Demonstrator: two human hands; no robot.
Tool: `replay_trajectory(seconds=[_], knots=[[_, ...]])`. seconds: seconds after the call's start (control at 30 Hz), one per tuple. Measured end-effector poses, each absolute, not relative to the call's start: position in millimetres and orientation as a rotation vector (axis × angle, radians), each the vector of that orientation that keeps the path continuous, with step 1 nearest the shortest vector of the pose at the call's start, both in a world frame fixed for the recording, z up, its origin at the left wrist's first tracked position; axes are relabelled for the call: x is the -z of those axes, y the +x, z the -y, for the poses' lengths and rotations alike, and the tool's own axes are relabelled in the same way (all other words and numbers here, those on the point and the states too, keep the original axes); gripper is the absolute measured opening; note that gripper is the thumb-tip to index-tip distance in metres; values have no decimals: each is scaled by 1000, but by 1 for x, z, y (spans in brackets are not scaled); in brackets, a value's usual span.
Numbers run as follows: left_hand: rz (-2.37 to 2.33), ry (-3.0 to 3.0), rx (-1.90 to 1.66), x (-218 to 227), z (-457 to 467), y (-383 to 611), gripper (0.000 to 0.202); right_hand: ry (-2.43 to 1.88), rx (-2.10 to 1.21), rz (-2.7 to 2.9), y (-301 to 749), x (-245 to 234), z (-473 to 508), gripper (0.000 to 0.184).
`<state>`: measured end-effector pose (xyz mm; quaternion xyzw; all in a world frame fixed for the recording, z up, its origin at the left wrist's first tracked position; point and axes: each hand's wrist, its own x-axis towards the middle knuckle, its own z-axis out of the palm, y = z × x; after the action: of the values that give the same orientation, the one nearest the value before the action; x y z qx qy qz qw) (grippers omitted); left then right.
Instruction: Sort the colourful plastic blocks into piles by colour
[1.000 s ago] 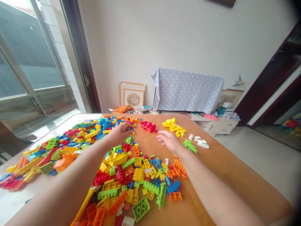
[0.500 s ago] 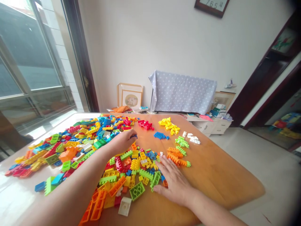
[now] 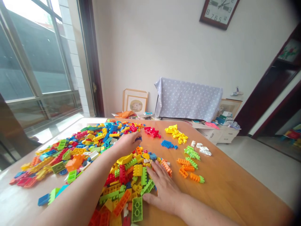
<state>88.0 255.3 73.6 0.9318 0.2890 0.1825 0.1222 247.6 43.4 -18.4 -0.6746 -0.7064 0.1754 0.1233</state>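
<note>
A wide heap of mixed coloured bricks (image 3: 94, 147) covers the left and middle of the wooden table (image 3: 225, 188). My left hand (image 3: 127, 143) reaches over the heap, its fingers pinched on a small blue brick (image 3: 139, 138). My right hand (image 3: 164, 188) lies flat with fingers spread on the near edge of the heap, touching green and orange bricks. To the right lie small sorted groups: red bricks (image 3: 152, 131), yellow bricks (image 3: 176, 133), blue bricks (image 3: 167, 144), green bricks (image 3: 191, 152), white bricks (image 3: 202, 148) and orange bricks (image 3: 188, 171).
A window (image 3: 35, 69) runs along the left. Behind the table stand a dotted cloth cover (image 3: 188, 99), picture frames (image 3: 135, 102) on the floor and a low white cabinet (image 3: 216, 131). A clock (image 3: 218, 12) hangs on the wall. A dark doorway (image 3: 275, 88) is at right.
My right hand came back from the far sorted groups and settled flat on the near bricks. My left hand stays pinched on the blue brick. The camera tilted up.
</note>
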Motion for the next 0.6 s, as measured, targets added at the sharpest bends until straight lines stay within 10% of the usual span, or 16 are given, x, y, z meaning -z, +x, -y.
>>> replay_trajectory(seconds=[0.6], knots=[[-919, 2710, -653, -61, -344, 83, 25, -1878, -396, 2066, 202, 34, -171, 94]])
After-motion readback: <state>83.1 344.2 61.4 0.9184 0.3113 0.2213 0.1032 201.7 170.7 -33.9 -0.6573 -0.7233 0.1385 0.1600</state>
